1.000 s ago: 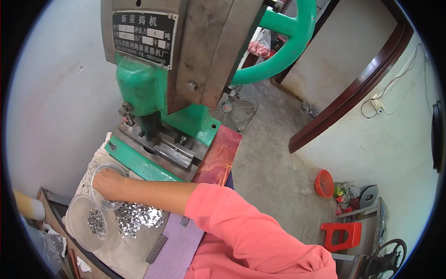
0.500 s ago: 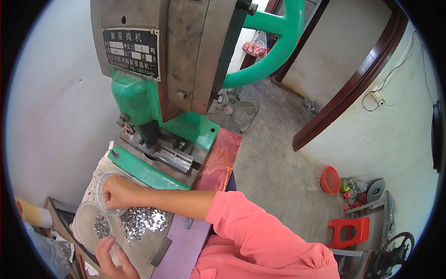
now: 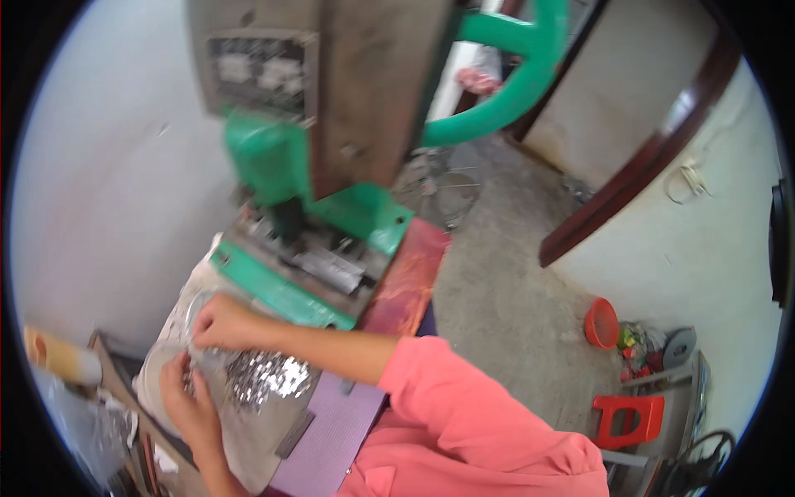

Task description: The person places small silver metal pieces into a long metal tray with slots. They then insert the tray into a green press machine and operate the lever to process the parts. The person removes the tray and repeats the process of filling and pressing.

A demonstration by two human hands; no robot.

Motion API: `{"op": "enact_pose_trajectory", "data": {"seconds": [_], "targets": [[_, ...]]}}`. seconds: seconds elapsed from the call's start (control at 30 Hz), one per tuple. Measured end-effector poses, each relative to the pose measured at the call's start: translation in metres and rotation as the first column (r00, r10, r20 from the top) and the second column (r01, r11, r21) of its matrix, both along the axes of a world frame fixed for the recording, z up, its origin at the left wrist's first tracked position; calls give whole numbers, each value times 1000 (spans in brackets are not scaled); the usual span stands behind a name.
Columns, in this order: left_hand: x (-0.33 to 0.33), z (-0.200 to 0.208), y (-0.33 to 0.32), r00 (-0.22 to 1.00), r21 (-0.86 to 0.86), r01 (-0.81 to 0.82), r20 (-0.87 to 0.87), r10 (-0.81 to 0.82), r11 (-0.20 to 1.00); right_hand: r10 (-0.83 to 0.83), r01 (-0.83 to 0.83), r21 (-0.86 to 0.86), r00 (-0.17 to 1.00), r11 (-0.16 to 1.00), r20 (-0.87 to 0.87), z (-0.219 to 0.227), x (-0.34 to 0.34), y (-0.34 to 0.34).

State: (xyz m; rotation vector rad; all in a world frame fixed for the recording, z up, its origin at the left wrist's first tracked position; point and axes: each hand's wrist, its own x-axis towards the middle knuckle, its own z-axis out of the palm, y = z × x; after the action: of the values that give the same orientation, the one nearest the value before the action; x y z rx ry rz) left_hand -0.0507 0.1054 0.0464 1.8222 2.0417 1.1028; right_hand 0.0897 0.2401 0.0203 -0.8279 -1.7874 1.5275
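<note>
My right hand (image 3: 224, 323) is closed, fingers curled down at the rim of a clear round dish (image 3: 193, 311). Whatever its fingers hold is hidden. Just nearer, my left hand (image 3: 190, 402) reaches over a second shallow round dish (image 3: 153, 385), thumb and fingers somewhat apart; small metal pieces show between them. Beside the hands, a heap of shiny small metal pieces (image 3: 269, 377) lies on the grey work surface. Beyond them stands a green and grey press (image 3: 273, 166), with a metal block (image 3: 331, 269) on its bed. The picture is blurred by motion.
A dark grey bar (image 3: 295, 434) lies beside a purple mat (image 3: 331, 422) near my lap. A reddish board (image 3: 410, 277) lies at the press's right. The press's green wheel (image 3: 538, 74) juts out at upper right. On the floor are a red basin (image 3: 601, 323) and a red stool (image 3: 627, 420).
My left hand has moved up and forward over the near dish, close to my right hand. The whole view has shifted, with the press now further right. My right hand stays by its dish.
</note>
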Motion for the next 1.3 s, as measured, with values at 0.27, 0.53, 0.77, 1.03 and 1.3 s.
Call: {"op": "enact_pose_trajectory", "data": {"seconds": [0.27, 0.53, 0.77, 1.03, 1.3], "targets": [[28, 18, 17, 996, 74, 69, -54, -65, 995, -17, 17, -306, 1000, 952, 1, 28, 28, 1], [33, 15, 44, 967, -26, 70, 246, -62, 997, 0, -9, -416, 1000, 909, -23, 29, 38, 7], [31, 14, 55, 966, -17, 15, 259, -10, 1000, -28, -11, -476, 997, 880, -74, 27, 42, 9], [28, 13, 60, 983, -13, -8, 185, 10, 1000, -30, 12, -460, 999, 888, -33, 24, 38, 6], [26, 19, 60, 987, -39, -1, 160, 7, 999, -68, 99, -295, 991, 950, 115, 36, 33, -8]]}}
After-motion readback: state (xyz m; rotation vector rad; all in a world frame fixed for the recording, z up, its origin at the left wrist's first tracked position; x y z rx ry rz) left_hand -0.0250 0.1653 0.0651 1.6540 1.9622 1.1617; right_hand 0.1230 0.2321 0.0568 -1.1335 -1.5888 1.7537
